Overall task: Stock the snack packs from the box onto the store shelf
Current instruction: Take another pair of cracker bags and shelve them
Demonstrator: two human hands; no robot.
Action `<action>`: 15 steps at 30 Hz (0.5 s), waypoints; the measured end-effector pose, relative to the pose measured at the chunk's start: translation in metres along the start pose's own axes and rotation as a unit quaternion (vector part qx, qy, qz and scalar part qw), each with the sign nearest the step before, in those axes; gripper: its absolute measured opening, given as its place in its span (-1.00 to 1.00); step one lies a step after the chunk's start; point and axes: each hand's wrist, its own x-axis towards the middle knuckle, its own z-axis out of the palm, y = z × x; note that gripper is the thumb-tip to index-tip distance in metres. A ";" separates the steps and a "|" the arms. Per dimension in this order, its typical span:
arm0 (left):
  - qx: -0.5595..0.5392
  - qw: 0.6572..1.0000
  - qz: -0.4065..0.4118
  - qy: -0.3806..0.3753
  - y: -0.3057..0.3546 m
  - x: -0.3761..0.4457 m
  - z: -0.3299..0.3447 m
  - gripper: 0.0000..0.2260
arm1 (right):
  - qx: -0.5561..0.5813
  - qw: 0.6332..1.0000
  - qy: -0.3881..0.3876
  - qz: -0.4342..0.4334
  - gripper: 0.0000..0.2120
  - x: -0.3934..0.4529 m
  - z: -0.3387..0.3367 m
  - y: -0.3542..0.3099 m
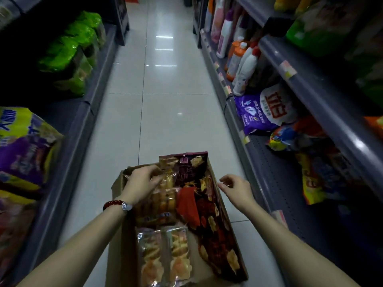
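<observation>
A brown cardboard box (119,251) lies on the aisle floor below me, full of snack packs. My left hand (141,183) reaches into its far left corner and pinches the top of a clear pack of golden biscuits (163,198). A dark red pack (186,166) stands upright at the box's far end. More dark red packs (215,230) line the right side, and two clear packs of pale crackers (165,255) lie nearest me. My right hand (236,188) hovers over the box's right edge, fingers loosely curled, holding nothing.
Grey shelving runs down both sides of the white tiled aisle (165,100). The bottom right shelf (275,177) holds a purple bag (261,112), colourful packs (315,175) and detergent bottles (242,65). Green packs (68,52) and yellow-purple bags (22,141) fill the left shelves.
</observation>
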 end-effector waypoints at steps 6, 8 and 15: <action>-0.077 0.996 -0.003 0.053 -0.011 0.018 0.023 -0.73 | 0.076 0.996 0.047 -0.002 -0.82 0.013 0.025 0.023; -0.070 0.996 -0.015 0.061 -0.013 0.022 0.023 -0.66 | 0.088 0.995 0.037 0.010 -0.83 0.009 0.027 0.030; -0.092 0.993 -0.051 0.057 -0.029 0.057 0.017 -0.35 | 0.121 0.992 0.045 -0.007 -0.88 0.015 0.036 0.038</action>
